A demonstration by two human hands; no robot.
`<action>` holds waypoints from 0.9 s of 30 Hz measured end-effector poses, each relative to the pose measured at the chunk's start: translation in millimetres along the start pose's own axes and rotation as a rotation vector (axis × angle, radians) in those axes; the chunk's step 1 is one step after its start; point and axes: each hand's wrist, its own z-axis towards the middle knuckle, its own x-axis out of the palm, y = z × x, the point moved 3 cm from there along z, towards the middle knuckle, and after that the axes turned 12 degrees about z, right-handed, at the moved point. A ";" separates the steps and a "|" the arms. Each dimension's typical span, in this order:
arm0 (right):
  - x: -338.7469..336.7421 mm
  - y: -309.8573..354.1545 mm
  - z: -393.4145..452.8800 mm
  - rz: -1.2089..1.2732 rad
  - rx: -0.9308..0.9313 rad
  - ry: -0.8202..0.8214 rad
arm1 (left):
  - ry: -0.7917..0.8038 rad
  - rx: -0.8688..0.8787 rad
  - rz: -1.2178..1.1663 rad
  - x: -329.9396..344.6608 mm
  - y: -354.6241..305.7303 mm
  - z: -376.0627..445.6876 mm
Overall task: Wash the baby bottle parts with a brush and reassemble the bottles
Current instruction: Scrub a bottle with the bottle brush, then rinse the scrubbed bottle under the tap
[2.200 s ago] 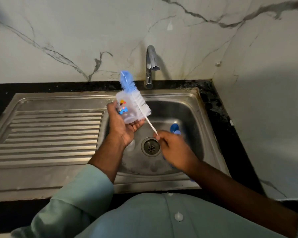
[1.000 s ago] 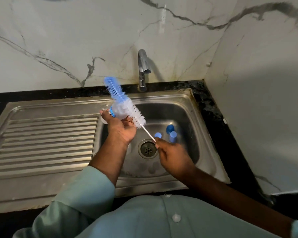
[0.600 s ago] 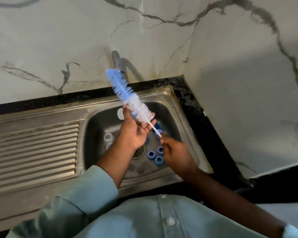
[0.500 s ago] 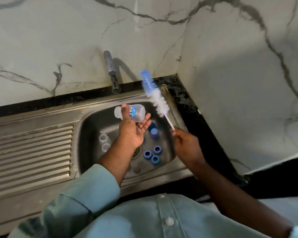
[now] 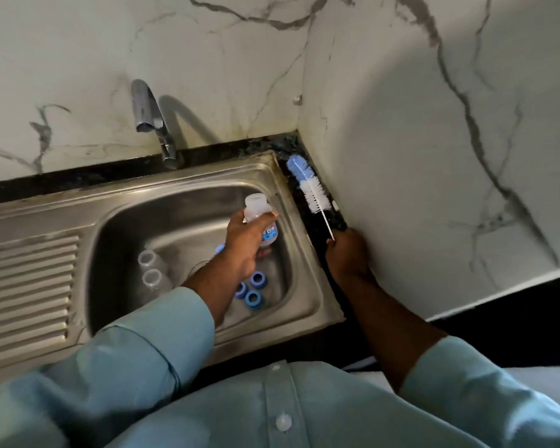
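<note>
Setting the brush aside after scrubbing. The right hand [image 5: 348, 253] pinches the wire handle of the brush [image 5: 309, 189], whose bristle head lies along the dark counter strip [image 5: 320, 236] between the sink [image 5: 307, 253] rim and the right wall, pointing to the far corner. The left hand [image 5: 244, 250] curls its fingers round the bottle [image 5: 260, 218], held over the basin with its open neck tilted up and away. In the basin lie two clear bottles [image 5: 151, 270] at left and three blue rings [image 5: 251, 291] near the front, with another blue piece partly hidden behind the left hand. The tap [image 5: 149, 121] stands at the far edge; no water is seen running.

To do the step well, judged from this layout: lay the brush flat and parallel to the wall so it cannot roll into the basin, and let go only once the handle rests on the strip. Keep the bottle over the basin so drips fall inside. Choose a matching ring next, keeping washed parts off the stained strip.
</note>
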 end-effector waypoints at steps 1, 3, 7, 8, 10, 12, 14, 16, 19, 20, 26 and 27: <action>1.4 0.4 0.5 -0.005 -0.018 -0.014 | -0.017 0.009 0.001 -3.6 -0.3 2.8; 2.3 5.4 -1.3 -0.005 -0.090 -0.094 | -0.058 0.020 0.005 -15.4 2.0 7.7; 12.4 46.2 -0.1 0.017 -0.376 -0.179 | -0.140 0.000 -0.024 -45.6 8.3 11.6; 19.7 64.2 2.5 0.061 -0.409 -0.102 | -0.152 -0.003 -0.036 -55.5 8.3 12.5; 36.1 106.4 8.6 0.159 -0.419 0.101 | -0.165 0.013 -0.045 -76.1 5.8 13.8; 55.5 146.7 16.1 0.223 -0.459 0.254 | -0.154 0.036 -0.040 -96.5 1.6 17.0; 71.6 190.0 22.2 0.283 -0.530 0.330 | -0.145 0.045 -0.040 -119.3 -4.1 22.4; 85.5 228.8 34.6 0.377 -0.524 0.411 | -0.147 0.031 -0.048 -139.4 -7.3 33.0; 105.1 282.0 67.9 0.412 -0.592 0.390 | -0.158 -0.027 -0.071 -159.8 -8.4 51.3; 112.7 298.7 77.7 0.377 -0.623 0.376 | -0.164 -0.051 -0.082 -164.2 -7.3 58.8; 171.7 324.0 94.3 0.042 -0.840 0.660 | -0.163 -0.236 -0.198 -171.6 5.1 101.1; 176.3 320.0 99.7 0.115 -0.836 0.683 | -0.156 -0.267 -0.223 -171.0 6.3 106.0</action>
